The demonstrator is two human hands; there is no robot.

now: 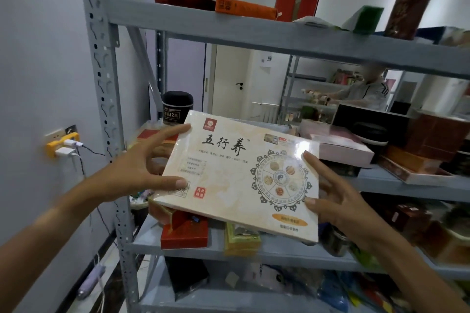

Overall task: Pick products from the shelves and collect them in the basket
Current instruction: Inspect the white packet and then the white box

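A grey metal shelving rack [229, 25] with perforated uprights is seen against a pale wall, its boards crowded with packaged goods. In front of the rack's middle level, a large flat cream-coloured box [239, 180], wrapped in glossy film and printed with black Chinese characters and a round mandala-like emblem, is held tilted in the air, clear of the boards.

The left hand [145, 168] is curled round the box's left edge: its thumb is pressed on the printed face near the lower left corner and its index finger is stretched along the upper left edge. The right hand [338, 190] is closed on the right edge, with fingertips laid on the face beside the emblem.

Behind the box, a black cylindrical jar [177, 107] with a gold label is stood on the middle board, and a flat pink box [340, 147] is lain to the right. Below, a red carton [184, 232] and a yellow-green box [241, 239] are set on the lower board. A yellow plug adapter [62, 146] with white chargers is fixed to the wall at left.
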